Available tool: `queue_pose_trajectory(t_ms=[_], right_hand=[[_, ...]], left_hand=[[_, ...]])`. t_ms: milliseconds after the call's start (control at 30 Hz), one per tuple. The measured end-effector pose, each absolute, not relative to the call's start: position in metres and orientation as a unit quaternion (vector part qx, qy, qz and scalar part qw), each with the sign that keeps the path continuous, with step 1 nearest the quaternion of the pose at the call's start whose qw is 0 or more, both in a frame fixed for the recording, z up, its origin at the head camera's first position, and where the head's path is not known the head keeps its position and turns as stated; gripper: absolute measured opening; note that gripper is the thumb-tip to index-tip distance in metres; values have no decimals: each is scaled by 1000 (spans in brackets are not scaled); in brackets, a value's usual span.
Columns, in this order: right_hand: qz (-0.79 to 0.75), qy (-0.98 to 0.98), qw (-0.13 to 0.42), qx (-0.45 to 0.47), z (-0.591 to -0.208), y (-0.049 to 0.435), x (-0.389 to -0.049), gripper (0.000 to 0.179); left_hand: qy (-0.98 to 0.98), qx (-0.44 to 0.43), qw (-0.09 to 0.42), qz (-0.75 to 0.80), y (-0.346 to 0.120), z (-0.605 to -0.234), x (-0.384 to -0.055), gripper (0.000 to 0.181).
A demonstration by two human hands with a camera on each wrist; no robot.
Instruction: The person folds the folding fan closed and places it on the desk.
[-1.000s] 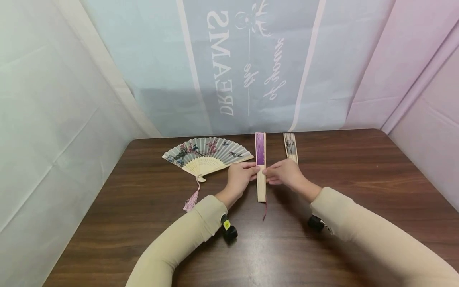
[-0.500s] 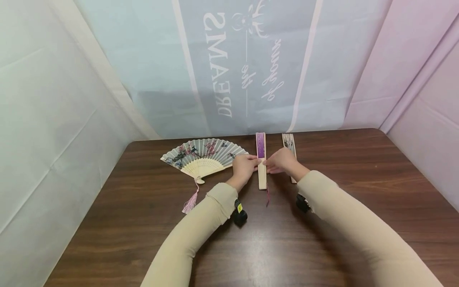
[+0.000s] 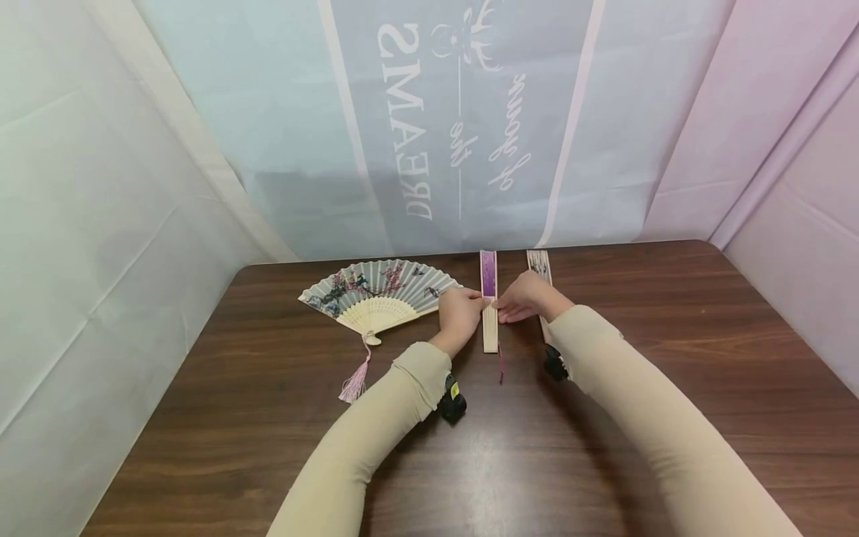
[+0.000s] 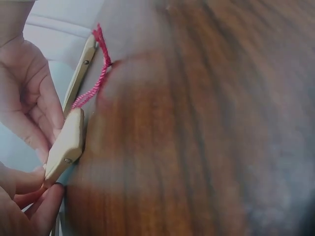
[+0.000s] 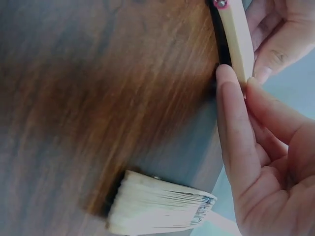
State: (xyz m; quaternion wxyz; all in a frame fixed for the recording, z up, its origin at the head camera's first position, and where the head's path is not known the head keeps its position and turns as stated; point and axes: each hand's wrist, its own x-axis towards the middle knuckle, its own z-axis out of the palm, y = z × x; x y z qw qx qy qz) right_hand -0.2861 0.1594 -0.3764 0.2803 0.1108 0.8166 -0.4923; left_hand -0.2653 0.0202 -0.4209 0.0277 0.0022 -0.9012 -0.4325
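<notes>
Folded purple fan point(image 3: 488, 277), pinched by the fingers of both left hand point(image 3: 459, 315) and right hand point(image 3: 528, 295), positioned toward the far edge of the table point(image 3: 235, 418), flanked by a spread floral fan point(image 3: 379, 309) and a partly hidden pale fan point(image 3: 539, 262)

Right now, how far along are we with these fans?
Done, it seems: the flowered fan lies spread open at the person's left. In hand: the purple fan, folded narrow and pinched by the left hand and right hand. Probably left: opening that one, then the dark-patterned fan, which lies folded at the right, partly hidden behind the right hand.
</notes>
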Motion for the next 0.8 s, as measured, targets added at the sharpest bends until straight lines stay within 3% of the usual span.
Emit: queue_pose_trajectory(t_ms=[467,633,800], right_hand=[[-440,860,250,73,-375,156,-288,15],[-426,868,240,86,-382,155,-290,12],[-459,852,227,113,-390,159,-282,22]], left_hand=[[-898,24,12,-439,20,-420,-267,13],[-893,24,7,-449,20,-422,-268,14],[-884,20,3,-467,13,-426,-265,15]])
